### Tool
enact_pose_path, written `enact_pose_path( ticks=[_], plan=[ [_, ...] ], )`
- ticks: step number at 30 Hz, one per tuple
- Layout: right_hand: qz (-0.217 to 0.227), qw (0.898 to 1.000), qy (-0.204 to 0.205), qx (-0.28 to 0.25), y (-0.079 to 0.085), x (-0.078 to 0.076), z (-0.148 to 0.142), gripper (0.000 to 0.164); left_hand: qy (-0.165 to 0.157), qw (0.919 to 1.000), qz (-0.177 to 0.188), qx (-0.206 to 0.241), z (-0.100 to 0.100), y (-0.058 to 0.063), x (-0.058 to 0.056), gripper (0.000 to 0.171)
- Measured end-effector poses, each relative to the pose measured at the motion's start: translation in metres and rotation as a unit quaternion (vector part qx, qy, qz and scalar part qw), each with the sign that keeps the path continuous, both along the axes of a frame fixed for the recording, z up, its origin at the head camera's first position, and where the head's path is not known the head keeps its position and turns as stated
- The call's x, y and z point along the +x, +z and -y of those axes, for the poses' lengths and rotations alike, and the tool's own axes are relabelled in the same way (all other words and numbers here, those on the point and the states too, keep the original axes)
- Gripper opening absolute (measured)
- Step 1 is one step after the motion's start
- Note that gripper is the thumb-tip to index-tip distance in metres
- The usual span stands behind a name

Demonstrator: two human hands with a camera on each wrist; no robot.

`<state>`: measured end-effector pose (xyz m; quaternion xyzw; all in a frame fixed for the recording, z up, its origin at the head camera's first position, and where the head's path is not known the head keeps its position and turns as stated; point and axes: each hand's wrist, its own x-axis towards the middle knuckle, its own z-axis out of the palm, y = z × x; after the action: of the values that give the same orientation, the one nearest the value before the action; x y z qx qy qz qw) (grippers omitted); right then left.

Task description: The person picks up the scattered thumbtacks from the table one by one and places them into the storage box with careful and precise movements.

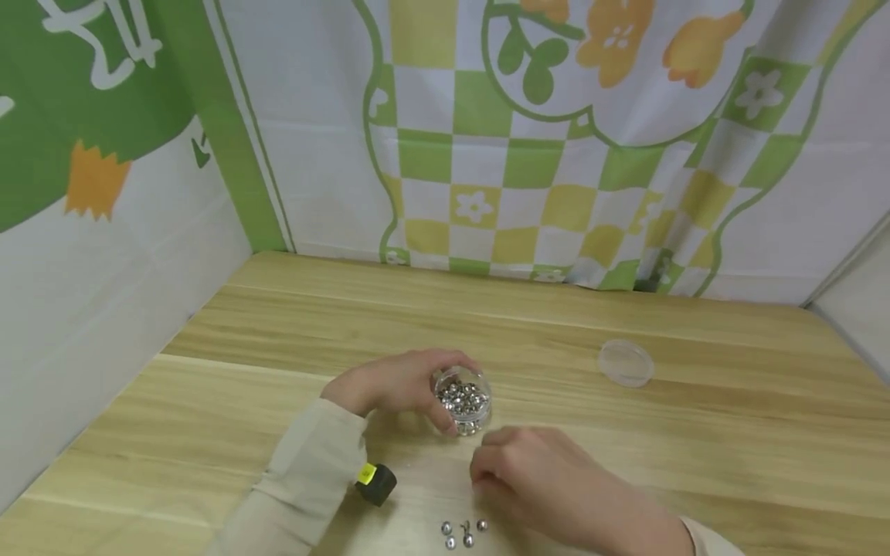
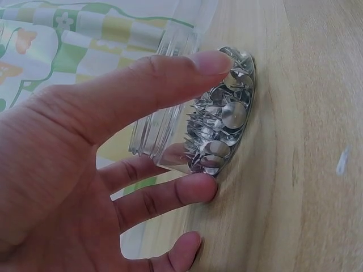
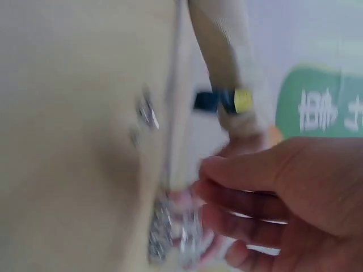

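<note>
My left hand point(image 1: 410, 386) curls its thumb and fingers round a small clear plastic jar point(image 2: 170, 127) that stands on the table. Silver thumbtacks point(image 2: 232, 115) with domed heads fill its lower part, and its top is uncovered. To the right of the jar and nearer the front, my right hand point(image 1: 538, 483) hovers with bent fingers, thumb tip close to the index fingertip. I cannot tell whether a tack is between them. Several loose thumbtacks point(image 1: 450, 543) lie in a small group in front of the right hand, near the bottom of the head view.
A round clear lid point(image 1: 626, 363) lies on the wooden table point(image 1: 730, 432) at the back right. On the left wrist sits a black device point(image 1: 376, 485) with a yellow label. Patterned cloth point(image 1: 480, 154) hangs behind the table's far edge.
</note>
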<state>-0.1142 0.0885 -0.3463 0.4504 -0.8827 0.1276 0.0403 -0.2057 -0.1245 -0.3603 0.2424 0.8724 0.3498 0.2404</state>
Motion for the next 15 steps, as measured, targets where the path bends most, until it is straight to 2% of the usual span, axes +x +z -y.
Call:
enact_pose_path(
  ticks=[3,5,7,10,15],
  plan=[
    [-0.012,0.998,-0.039,-0.049,0.004,-0.029,0.011,0.006,-0.005,1.0,0.001,0.001,0.0,0.0,0.0,0.072],
    [-0.023,0.996,-0.057,-0.062,0.003,-0.047,0.018,0.006,-0.005,1.0,0.002,-0.001,0.0,0.0,0.0,0.071],
    [-0.03,0.995,-0.069,-0.061,0.0,-0.059,0.021,0.007,-0.005,1.0,0.001,0.0,0.0,0.0,0.0,0.07],
    [-0.033,0.995,-0.077,-0.055,-0.002,-0.066,0.022,0.007,0.0,1.0,0.005,0.001,-0.001,-0.001,0.0,0.073],
    [-0.029,0.995,-0.081,-0.048,-0.002,-0.067,0.02,0.006,0.002,1.0,-0.002,-0.006,-0.001,0.0,-0.001,0.077]
  ],
)
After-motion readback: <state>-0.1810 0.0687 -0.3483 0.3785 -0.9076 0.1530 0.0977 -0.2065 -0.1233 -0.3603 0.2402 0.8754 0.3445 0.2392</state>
